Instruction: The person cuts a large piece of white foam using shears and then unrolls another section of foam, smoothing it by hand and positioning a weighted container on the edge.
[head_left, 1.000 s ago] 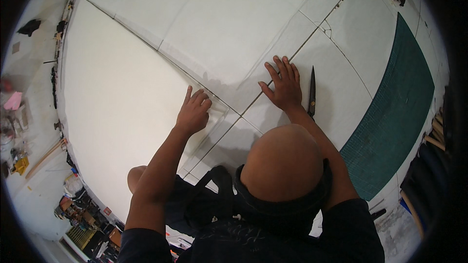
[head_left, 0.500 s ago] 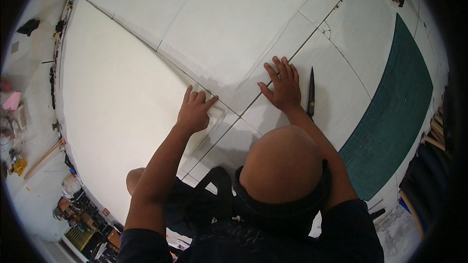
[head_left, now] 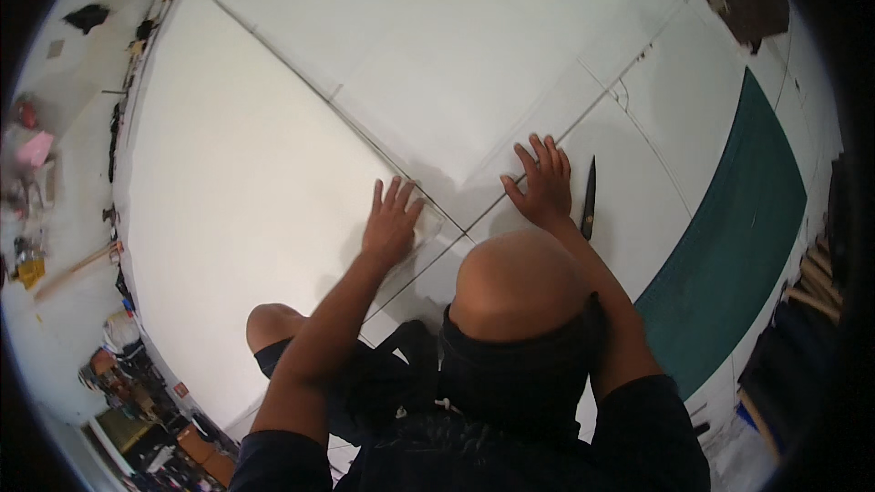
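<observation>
Left hand [head_left: 392,228] fingers, partly curled in the earlier frame with the thumb thrust out, are now straightened; the head view has also shifted. Reference for all positions: the long dark-green cutting mat with curved-looking edges [head_left: 729,246].

Sheet position: the large, smooth, cream-coloured flat sheet [head_left: 246,155] lies well to the left of the mat, on the white square-tiled floor [head_left: 674,109]. Its near corner points toward the mat. From that corner, one edge runs obliquely away to the far left, alongside a dark tile joint. The long axis cannot be determined; the lens bends the outline and the left arm and bare left knee [head_left: 273,323] cover part of it.

Shears: the slender black metal scissors [head_left: 591,200] lie just left of the mat, tip directed away from the person, long axis nearly lengthwise. A width of floor tile separates them from the mat; a wider tiled area extends from the sheet's oblique edge toward the mat's far end.

Hand pose: the left hand lies palm down at the sheet's mat-side corner, fingers slightly apart, clamped on nothing. The right hand [head_left: 544,187], left of the mat beyond the scissors, is palm down on the tile, fingers spread, thumb apart.
</observation>
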### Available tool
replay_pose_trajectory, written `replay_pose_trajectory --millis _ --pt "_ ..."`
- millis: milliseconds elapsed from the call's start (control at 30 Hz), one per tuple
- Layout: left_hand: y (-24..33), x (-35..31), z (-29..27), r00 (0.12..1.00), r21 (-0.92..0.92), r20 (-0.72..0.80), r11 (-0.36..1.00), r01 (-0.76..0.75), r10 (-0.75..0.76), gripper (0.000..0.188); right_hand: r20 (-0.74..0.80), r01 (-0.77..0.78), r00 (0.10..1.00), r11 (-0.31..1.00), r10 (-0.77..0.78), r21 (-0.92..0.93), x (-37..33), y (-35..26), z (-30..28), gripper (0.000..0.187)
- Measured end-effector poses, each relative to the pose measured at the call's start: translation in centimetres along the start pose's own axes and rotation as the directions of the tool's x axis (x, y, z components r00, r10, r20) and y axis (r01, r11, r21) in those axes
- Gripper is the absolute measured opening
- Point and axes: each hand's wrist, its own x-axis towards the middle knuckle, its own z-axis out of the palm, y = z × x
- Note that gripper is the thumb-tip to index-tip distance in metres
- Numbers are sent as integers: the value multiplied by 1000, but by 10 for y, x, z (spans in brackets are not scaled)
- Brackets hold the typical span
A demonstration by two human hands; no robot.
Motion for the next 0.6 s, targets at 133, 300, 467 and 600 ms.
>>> replay_pose_trajectory --millis 133,300,467,600 --pt "30 -39 -67 966 -351 -171 928 123 -192 51 9 -106 994 993 106 -45 9 4 -1 63" --pt "0 -153 -142 805 -381 -324 847 370 -497 48 100 164 985 960 -144 -228 42 -5 13 68" --pt "-34 -242 -117 615 -299 -366 714 633 -698 47 225 375 915 911 -335 -169 69 -51 12 61" --pt "-28 -239 -117 524 -602 -317 595 532 -790 45 376 205 909 978 -180 -29 99 -51 1 57"
